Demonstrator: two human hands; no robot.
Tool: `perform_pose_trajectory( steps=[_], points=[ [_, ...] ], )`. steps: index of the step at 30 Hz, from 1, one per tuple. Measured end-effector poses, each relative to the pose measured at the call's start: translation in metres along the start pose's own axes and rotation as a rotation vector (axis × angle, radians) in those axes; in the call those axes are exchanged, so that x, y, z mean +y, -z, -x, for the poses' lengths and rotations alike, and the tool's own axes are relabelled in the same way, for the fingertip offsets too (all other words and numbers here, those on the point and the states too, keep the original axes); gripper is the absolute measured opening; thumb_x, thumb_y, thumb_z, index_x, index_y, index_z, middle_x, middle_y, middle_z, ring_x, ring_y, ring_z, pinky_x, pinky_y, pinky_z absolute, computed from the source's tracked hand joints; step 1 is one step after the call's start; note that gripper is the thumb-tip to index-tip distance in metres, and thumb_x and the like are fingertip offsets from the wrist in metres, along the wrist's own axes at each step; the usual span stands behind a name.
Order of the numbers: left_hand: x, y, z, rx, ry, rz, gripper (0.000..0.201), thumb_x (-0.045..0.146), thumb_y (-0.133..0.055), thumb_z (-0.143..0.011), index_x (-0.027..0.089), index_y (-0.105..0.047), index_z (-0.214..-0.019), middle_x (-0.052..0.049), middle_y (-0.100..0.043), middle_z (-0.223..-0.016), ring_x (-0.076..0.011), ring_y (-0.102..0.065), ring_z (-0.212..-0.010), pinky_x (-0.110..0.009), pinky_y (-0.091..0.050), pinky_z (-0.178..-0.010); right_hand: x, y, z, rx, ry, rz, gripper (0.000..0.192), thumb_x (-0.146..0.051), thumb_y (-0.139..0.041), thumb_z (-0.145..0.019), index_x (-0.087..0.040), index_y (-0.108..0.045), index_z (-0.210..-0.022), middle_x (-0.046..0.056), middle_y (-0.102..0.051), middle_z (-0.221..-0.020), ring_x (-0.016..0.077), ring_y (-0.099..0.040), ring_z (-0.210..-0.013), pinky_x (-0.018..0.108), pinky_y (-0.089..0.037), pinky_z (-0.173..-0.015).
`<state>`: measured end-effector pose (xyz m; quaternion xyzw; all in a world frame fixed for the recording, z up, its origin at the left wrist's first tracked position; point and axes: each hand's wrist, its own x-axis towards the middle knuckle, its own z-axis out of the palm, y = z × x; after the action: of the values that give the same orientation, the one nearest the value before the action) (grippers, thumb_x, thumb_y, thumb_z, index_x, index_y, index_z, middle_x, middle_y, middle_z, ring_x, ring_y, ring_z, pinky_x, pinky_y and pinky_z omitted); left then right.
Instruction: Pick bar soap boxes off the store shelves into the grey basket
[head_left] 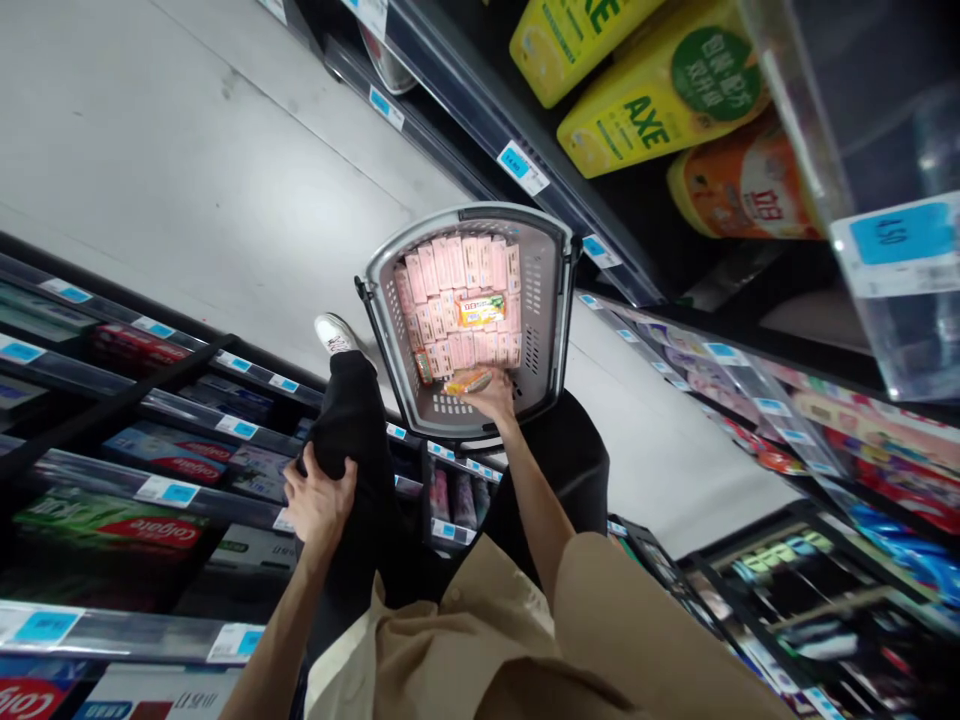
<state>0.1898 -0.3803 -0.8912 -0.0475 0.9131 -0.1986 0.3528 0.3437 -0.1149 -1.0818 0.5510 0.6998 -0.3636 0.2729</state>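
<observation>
A grey plastic shopping basket (546,300) stands on the floor in front of me, filled with several pink boxes (457,265) and an orange-and-green pack (481,311) on top. My right hand (491,398) reaches into the near end of the basket and grips a small orange pack (466,381). My left hand (319,500) rests on my knee in black trousers, fingers spread on the cloth, holding nothing.
Toothpaste boxes (112,522) fill the shelves at the left. Yellow AXE bottles (660,100) and an orange bottle (742,185) stand on the shelf at top right. More packs line the right shelves (840,440). My white shoe (335,333) sits beside the basket on grey floor (187,170).
</observation>
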Motion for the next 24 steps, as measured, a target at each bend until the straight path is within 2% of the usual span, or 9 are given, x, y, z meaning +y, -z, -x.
perform_pose_trajectory(
  steps=[3, 6, 9, 11, 14, 17, 19, 21, 24],
  points=[
    [0.000, 0.000, -0.001, -0.001, -0.006, 0.001, 0.072, 0.058, -0.061, -0.099, 0.019, -0.050, -0.159, -0.023, -0.057, -0.147, -0.0433, -0.067, -0.119, -0.052, -0.059, -0.086, -0.031, 0.013, -0.017, 0.191, 0.191, -0.076, 0.086, -0.057, -0.085, -0.077, -0.017, -0.052, -0.146, 0.018, -0.062, -0.146, 0.0378, -0.054, -0.142, 0.058, -0.042, -0.125],
    [-0.001, -0.002, -0.002, 0.018, -0.014, -0.009, 0.071, 0.058, -0.059, -0.099, 0.019, -0.051, -0.158, -0.023, -0.058, -0.147, -0.0424, -0.067, -0.119, -0.051, -0.058, -0.086, -0.075, 0.007, -0.059, 0.328, 0.381, -0.127, 0.089, -0.057, -0.086, -0.080, -0.016, -0.049, -0.151, 0.021, -0.054, -0.155, 0.0379, -0.044, -0.151, 0.061, -0.037, -0.129],
    [-0.002, -0.003, -0.002, 0.015, -0.016, -0.009, 0.071, 0.059, -0.060, -0.099, 0.020, -0.051, -0.158, -0.022, -0.058, -0.145, -0.0421, -0.067, -0.117, -0.051, -0.058, -0.086, -0.110, -0.009, -0.104, 0.322, 0.444, -0.101, 0.087, -0.057, -0.081, -0.088, -0.010, -0.046, -0.153, 0.025, -0.043, -0.163, 0.0397, -0.031, -0.159, 0.066, -0.032, -0.130],
    [-0.001, -0.002, -0.003, -0.001, -0.014, -0.002, 0.072, 0.058, -0.061, -0.099, 0.020, -0.051, -0.158, -0.023, -0.058, -0.146, -0.0422, -0.067, -0.117, -0.051, -0.058, -0.086, -0.119, -0.019, -0.116, 0.299, 0.432, -0.077, 0.081, -0.053, -0.076, -0.093, -0.008, -0.046, -0.154, 0.026, -0.039, -0.165, 0.0395, -0.026, -0.161, 0.068, -0.030, -0.131],
    [0.001, 0.002, -0.004, -0.022, -0.009, 0.004, 0.072, 0.057, -0.060, -0.099, 0.019, -0.050, -0.159, -0.024, -0.056, -0.147, -0.0423, -0.066, -0.119, -0.052, -0.058, -0.088, -0.104, -0.031, -0.098, 0.275, 0.330, -0.028, 0.068, -0.042, -0.072, -0.097, -0.011, -0.050, -0.154, 0.024, -0.042, -0.167, 0.0374, -0.025, -0.163, 0.065, -0.029, -0.131],
    [0.002, 0.005, -0.006, -0.026, 0.004, 0.006, 0.071, 0.057, -0.060, -0.099, 0.019, -0.051, -0.159, -0.024, -0.057, -0.146, -0.0424, -0.065, -0.120, -0.052, -0.057, -0.089, -0.071, -0.044, -0.050, 0.150, 0.120, -0.064, 0.046, -0.034, -0.065, -0.101, -0.017, -0.062, -0.144, 0.020, -0.057, -0.157, 0.0344, -0.041, -0.157, 0.057, -0.034, -0.130],
    [0.003, 0.006, -0.008, -0.020, 0.003, 0.009, 0.071, 0.057, -0.061, -0.099, 0.019, -0.052, -0.158, -0.023, -0.058, -0.145, -0.0425, -0.066, -0.119, -0.052, -0.057, -0.091, -0.051, -0.056, -0.019, -0.012, -0.042, -0.147, 0.029, -0.032, -0.062, -0.102, -0.019, -0.071, -0.126, 0.016, -0.072, -0.137, 0.0316, -0.060, -0.140, 0.049, -0.045, -0.122],
    [0.002, 0.005, -0.009, -0.015, 0.001, 0.010, 0.071, 0.057, -0.062, -0.098, 0.019, -0.052, -0.158, -0.023, -0.058, -0.145, -0.0425, -0.067, -0.118, -0.053, -0.058, -0.092, -0.039, -0.072, 0.002, -0.132, -0.164, -0.211, 0.016, -0.028, -0.065, -0.098, -0.018, -0.073, -0.108, 0.012, -0.080, -0.111, 0.0280, -0.074, -0.115, 0.040, -0.056, -0.106],
    [0.002, 0.004, -0.010, -0.013, 0.007, 0.005, 0.072, 0.057, -0.063, -0.098, 0.020, -0.052, -0.159, -0.022, -0.058, -0.147, -0.0430, -0.067, -0.119, -0.054, -0.059, -0.092, -0.038, -0.099, 0.014, -0.165, -0.262, -0.251, 0.011, -0.022, -0.072, -0.090, -0.017, -0.070, -0.100, 0.007, -0.080, -0.092, 0.0228, -0.076, -0.091, 0.030, -0.060, -0.084]
  ],
)
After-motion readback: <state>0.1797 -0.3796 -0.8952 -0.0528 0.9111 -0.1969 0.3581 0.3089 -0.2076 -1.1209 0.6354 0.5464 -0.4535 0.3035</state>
